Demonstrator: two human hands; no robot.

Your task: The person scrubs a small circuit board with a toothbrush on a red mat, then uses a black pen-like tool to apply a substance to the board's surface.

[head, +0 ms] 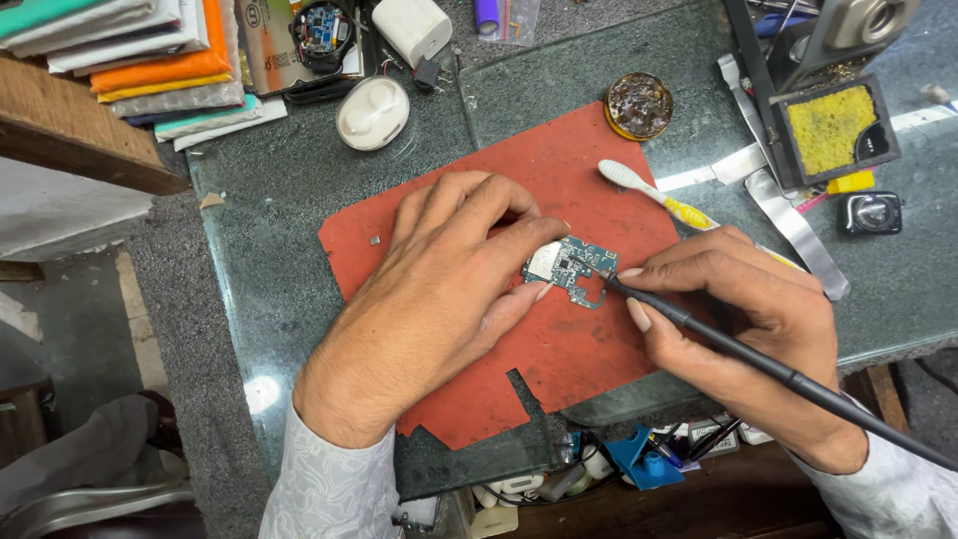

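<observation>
Bench: dark green speckled stone slab (289, 200) under a glass sheet. A ragged red rubber mat (559, 369) lay flat at centre. On the slab beyond it sat a round white plastic shell (372, 113), a round brass tin of dark residue (639, 105), possibly flux, and a black tray holding yellow sponge (833, 130). A white-and-yellow toothbrush (654, 195) lay across the mat's far edge.
</observation>
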